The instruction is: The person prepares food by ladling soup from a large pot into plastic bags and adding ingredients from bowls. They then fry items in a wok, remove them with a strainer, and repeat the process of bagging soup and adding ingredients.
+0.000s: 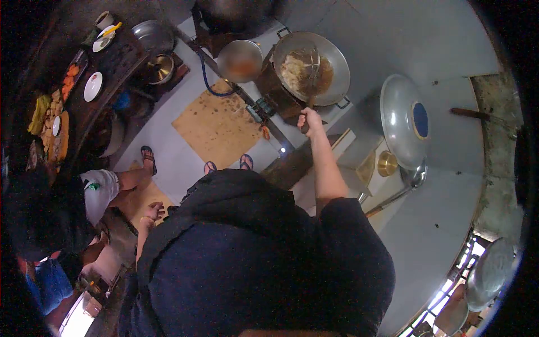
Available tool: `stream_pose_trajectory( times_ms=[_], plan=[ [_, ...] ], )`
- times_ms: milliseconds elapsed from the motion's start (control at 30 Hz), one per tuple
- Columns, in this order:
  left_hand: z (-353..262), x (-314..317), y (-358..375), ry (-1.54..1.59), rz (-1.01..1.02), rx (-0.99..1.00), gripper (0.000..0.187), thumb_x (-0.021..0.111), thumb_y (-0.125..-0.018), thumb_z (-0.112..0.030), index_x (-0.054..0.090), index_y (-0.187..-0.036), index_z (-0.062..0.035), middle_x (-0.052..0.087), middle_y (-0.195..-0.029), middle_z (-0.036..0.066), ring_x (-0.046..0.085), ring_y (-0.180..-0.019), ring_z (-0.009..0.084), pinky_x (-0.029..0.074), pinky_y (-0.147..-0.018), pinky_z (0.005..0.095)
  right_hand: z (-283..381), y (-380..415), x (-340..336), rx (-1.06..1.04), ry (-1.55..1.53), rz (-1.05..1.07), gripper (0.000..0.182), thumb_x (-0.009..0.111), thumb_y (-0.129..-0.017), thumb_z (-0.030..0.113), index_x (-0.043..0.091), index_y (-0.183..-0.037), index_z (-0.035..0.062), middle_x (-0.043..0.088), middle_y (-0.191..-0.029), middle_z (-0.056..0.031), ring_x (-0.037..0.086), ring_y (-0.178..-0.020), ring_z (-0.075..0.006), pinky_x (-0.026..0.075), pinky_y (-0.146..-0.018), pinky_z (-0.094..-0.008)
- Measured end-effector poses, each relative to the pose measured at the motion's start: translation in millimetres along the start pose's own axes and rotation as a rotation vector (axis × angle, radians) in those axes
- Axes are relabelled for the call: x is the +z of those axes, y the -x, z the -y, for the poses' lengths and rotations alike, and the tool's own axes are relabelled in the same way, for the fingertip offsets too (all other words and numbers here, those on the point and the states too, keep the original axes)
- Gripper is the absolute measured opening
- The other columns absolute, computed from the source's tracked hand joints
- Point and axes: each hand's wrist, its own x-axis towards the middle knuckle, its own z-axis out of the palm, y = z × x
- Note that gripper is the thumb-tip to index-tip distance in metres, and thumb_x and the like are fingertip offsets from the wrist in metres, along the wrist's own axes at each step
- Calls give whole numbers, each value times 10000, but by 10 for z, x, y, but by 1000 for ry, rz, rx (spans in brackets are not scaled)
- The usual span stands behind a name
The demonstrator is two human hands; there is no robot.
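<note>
My right hand [310,120] is closed around the dark handle of a long-handled skimmer [311,92]. Its metal head, with thin bars, rests in a large two-handled wok [341,59] at the top of the view. Inside the wok, pale yellowish food [294,71] lies on the left, in brown liquid that looks like oil. Down by my left side hangs my left hand [154,212], fingers apart and somewhat curled, holding nothing. A metal bowl [227,48] with blurred reddish contents stands just left of the wok.
A large metal basin [396,118] leans at the right, near a small brass-coloured pot [387,163]. On the left, a dark counter [120,59] bears plates and food. Another person [50,208] stands close on my left. A cardboard sheet [210,123] covers floor ahead.
</note>
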Motion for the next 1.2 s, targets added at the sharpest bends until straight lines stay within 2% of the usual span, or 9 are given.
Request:
stream_pose_trajectory(
  times_ms=[200,333,367,467,667,867,1000,1067,1200],
  plan=[
    [-169,131,145,-14,7,25,344,531,-825,-362,525,-1013,-74,581,-955,57,577,-763,169,435,-594,288,-49,258,193,-127,166,-39,80,487,-753,60,423,-800,57,431,-542,-51,397,-389,-147,347,-351,-301],
    [301,162,-348,54,58,-141,348,524,-824,-369,519,-1025,-84,575,-995,56,572,-822,179,432,-615,309,-242,429,170,-387,464,-184,258,509,-752,81,451,-990,0,497,-666,-73,428,-404,-149,373,-364,-300],
    [373,176,-409,53,60,-140,348,524,-824,-369,519,-1025,-84,575,-995,56,572,-822,179,432,-615,309,-201,662,267,-346,500,-203,397,490,-741,61,400,-1127,32,423,-572,-30,403,-388,-117,359,-347,-270],
    [437,220,-436,77,66,-126,368,526,-814,-394,509,-1036,-101,576,-994,44,573,-820,180,423,-618,322,-205,912,225,-288,437,-177,421,497,-733,60,393,-1140,28,419,-580,-25,403,-393,-113,364,-353,-263],
    [445,276,-535,93,70,-119,363,520,-812,-403,502,-1032,-114,571,-970,36,579,-794,177,409,-614,321,-207,730,-214,-211,406,-192,385,500,-719,69,410,-1089,12,408,-569,-21,404,-398,-114,373,-370,-274],
    [377,228,-186,94,-5,29,354,518,-824,-374,497,-1036,-92,563,-985,56,576,-752,177,425,-588,316,-289,-176,-588,-564,573,-558,198,508,-726,138,465,-860,-1,454,-571,-64,417,-379,-155,386,-349,-293],
    [500,200,-59,131,-4,-109,371,519,-828,-367,490,-1045,-68,569,-968,67,559,-699,155,441,-543,310,58,-46,-355,-203,127,-412,129,482,-750,113,388,-701,39,380,-475,-45,380,-337,-154,351,-321,-285],
    [571,161,-71,111,-14,-130,380,520,-828,-367,487,-1053,-63,571,-964,71,554,-687,149,445,-534,309,124,-8,-285,-35,-179,-130,143,475,-752,87,359,-673,57,354,-459,-33,356,-332,-137,324,-308,-271],
    [499,142,-9,136,-4,-147,376,518,-830,-363,494,-1069,-73,579,-969,62,555,-689,147,445,-569,299,114,5,-5,94,-166,-103,168,467,-760,85,338,-654,70,357,-474,-22,328,-355,-121,309,-344,-271]
  ],
)
